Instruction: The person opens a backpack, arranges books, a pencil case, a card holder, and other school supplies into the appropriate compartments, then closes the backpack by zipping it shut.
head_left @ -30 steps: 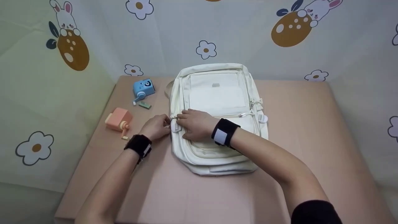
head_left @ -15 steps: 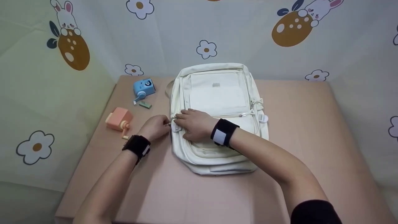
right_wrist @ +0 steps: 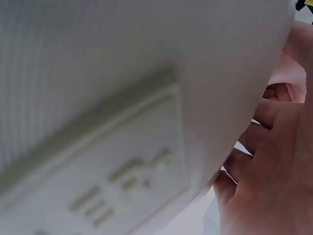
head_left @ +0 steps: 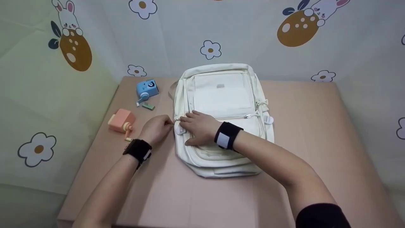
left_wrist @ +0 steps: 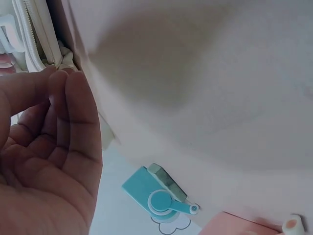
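Resting the right hand (head_left: 201,128), straight-fingered, on the cream backpack (head_left: 221,95), by the back edge of the table (head_left: 310,142), well apart from right and front edges. Pinching its left side with the left hand (head_left: 156,129); cannot make out exactly where.

Looks like a staged tabletop booth; can't tell what room it's in. Evidence: printed fabric curtain (head_left: 250,41) backs the far side and wraps left and right, childish pattern of cartoon rabbits (head_left: 68,22) and white flowers (head_left: 37,150). Plain pinkish table (head_left: 303,126) sits inside. Black wrist straps (head_left: 138,149) fit a recording set.
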Action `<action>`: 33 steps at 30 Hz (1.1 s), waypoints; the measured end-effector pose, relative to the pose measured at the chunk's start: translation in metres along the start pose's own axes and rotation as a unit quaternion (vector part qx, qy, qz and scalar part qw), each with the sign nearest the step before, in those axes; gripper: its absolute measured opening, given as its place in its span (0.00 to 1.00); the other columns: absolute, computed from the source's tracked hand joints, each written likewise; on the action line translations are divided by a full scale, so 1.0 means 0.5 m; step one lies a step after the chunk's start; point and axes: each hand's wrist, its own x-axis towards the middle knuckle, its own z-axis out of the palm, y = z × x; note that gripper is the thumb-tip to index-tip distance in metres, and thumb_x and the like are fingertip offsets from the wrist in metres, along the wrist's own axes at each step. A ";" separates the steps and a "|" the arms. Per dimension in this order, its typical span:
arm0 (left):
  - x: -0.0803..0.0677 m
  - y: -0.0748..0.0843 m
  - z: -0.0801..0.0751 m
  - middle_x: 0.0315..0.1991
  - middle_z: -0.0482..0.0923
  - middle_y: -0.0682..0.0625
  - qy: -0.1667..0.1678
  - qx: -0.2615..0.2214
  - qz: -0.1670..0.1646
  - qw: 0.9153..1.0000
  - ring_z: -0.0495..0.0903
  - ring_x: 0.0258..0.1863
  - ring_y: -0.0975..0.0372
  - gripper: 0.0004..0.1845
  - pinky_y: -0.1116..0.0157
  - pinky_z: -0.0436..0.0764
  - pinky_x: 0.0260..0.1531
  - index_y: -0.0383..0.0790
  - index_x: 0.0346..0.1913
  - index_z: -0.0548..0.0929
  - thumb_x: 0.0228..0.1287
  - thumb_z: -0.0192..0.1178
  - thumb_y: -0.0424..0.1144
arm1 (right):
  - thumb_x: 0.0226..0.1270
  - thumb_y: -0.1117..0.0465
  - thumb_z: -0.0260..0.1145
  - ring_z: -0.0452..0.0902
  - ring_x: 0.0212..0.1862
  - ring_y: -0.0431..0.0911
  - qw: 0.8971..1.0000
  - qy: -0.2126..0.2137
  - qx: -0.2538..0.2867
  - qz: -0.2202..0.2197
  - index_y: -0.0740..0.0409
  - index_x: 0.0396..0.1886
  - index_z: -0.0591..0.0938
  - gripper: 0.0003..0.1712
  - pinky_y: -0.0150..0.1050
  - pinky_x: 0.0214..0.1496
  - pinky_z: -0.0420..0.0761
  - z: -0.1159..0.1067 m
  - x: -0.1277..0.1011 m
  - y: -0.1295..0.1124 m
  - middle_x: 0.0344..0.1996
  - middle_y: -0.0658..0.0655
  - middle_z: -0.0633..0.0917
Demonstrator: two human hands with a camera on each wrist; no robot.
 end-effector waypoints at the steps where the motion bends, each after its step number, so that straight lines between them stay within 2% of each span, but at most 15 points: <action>1: -0.001 0.002 -0.001 0.37 0.86 0.46 -0.002 0.004 0.001 1.000 0.83 0.39 0.52 0.04 0.51 0.79 0.45 0.39 0.38 0.86 0.69 0.64 0.35 | 0.70 0.33 0.61 0.51 0.80 0.55 1.000 0.000 0.001 0.000 0.57 0.79 0.64 0.48 0.46 0.80 0.44 0.001 0.000 0.000 0.79 0.57 0.62; 5: -0.011 0.010 -0.009 0.36 0.85 0.47 -0.021 0.019 0.006 1.000 0.83 0.37 0.52 0.04 0.51 0.80 0.44 0.39 0.37 0.87 0.67 0.64 0.35 | 0.69 0.34 0.61 0.51 0.80 0.55 1.000 0.000 0.003 0.003 0.56 0.79 0.64 0.48 0.45 0.80 0.44 0.002 -0.001 0.000 0.79 0.56 0.62; 9: -0.021 0.016 -0.019 0.34 0.84 0.49 -0.058 0.025 0.011 0.998 0.81 0.35 0.54 0.03 0.52 0.80 0.43 0.40 0.37 0.87 0.66 0.65 0.35 | 0.69 0.34 0.62 0.52 0.80 0.55 1.000 0.001 0.005 0.005 0.57 0.78 0.65 0.47 0.45 0.80 0.44 0.000 -0.001 -0.001 0.79 0.56 0.62; 13: -0.028 0.020 -0.027 0.30 0.82 0.52 -0.106 0.023 0.040 0.993 0.79 0.31 0.56 0.03 0.55 0.78 0.40 0.40 0.34 0.87 0.64 0.65 0.34 | 0.69 0.34 0.62 0.52 0.80 0.55 1.000 0.001 0.005 0.006 0.57 0.78 0.65 0.48 0.45 0.80 0.44 0.000 0.000 -0.002 0.79 0.57 0.62; 16: -0.029 0.021 -0.029 0.28 0.80 0.53 -0.129 0.017 0.063 0.990 0.76 0.29 0.58 0.03 0.57 0.76 0.37 0.41 0.32 0.87 0.64 0.65 0.34 | 0.68 0.34 0.62 0.52 0.80 0.55 1.000 0.001 0.001 0.007 0.57 0.78 0.65 0.48 0.45 0.80 0.44 0.003 0.001 -0.002 0.79 0.57 0.62; 21: -0.031 0.013 -0.018 0.27 0.79 0.55 -0.123 0.004 0.072 0.990 0.76 0.29 0.60 0.04 0.58 0.76 0.36 0.42 0.30 0.85 0.61 0.64 0.33 | 0.69 0.34 0.62 0.52 0.79 0.55 1.000 0.006 -0.006 0.002 0.57 0.78 0.65 0.47 0.46 0.80 0.45 0.003 -0.001 -0.003 0.78 0.57 0.63; 25: -0.035 0.011 -0.012 0.27 0.80 0.56 -0.120 -0.006 0.063 0.991 0.77 0.29 0.60 0.02 0.58 0.77 0.37 0.43 0.30 0.85 0.61 0.65 0.35 | 0.70 0.34 0.61 0.52 0.79 0.54 1.000 0.004 -0.002 0.002 0.58 0.79 0.64 0.48 0.46 0.80 0.46 -0.004 -0.010 -0.006 0.79 0.57 0.62; 29: -0.037 0.014 -0.013 0.28 0.81 0.55 -0.123 -0.013 0.051 0.991 0.77 0.29 0.60 0.03 0.58 0.77 0.37 0.43 0.32 0.86 0.62 0.67 0.37 | 0.70 0.33 0.61 0.50 0.80 0.55 1.000 -0.004 0.003 0.004 0.59 0.80 0.62 0.50 0.46 0.80 0.46 -0.012 -0.029 -0.015 0.79 0.59 0.59; 33: -0.039 0.013 -0.013 0.29 0.82 0.55 -0.115 -0.012 0.054 0.992 0.78 0.30 0.60 0.03 0.57 0.78 0.38 0.43 0.33 0.86 0.63 0.67 0.37 | 0.69 0.31 0.59 0.50 0.80 0.55 1.000 -0.018 -0.004 0.001 0.59 0.79 0.63 0.50 0.46 0.80 0.46 -0.020 -0.059 -0.026 0.79 0.60 0.59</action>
